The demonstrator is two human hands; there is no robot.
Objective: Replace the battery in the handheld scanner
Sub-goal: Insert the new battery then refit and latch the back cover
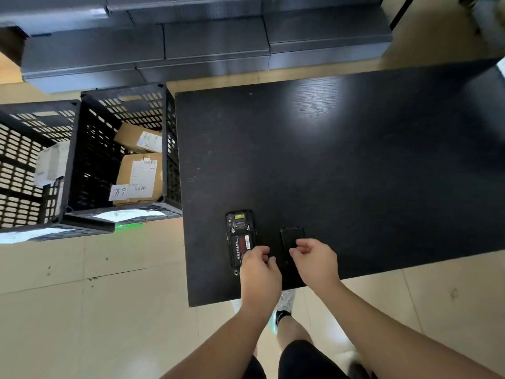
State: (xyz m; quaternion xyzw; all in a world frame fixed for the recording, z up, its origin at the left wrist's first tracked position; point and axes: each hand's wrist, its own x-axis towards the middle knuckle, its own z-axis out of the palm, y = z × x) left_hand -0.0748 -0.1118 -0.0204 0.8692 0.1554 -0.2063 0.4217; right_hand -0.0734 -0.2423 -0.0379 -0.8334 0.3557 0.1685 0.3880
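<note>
The handheld scanner (239, 228) lies face down near the front left corner of the black table (355, 160), its back cover off. A battery (241, 246) with a red-and-black label sits in the open bay. To its right a flat black piece (291, 236), either the cover or another battery, rests on the table. My left hand (259, 272) is over the scanner's near end, fingers curled at the battery's lower edge. My right hand (317, 261) hovers over the near part of the black piece, fingers loosely bent and holding nothing that I can see.
Two black slatted crates (169, 149) stand on the floor left of the table; the nearer one holds cardboard parcels (139, 176). Grey boxes (213, 42) are stacked behind. The table's front edge is just under my wrists.
</note>
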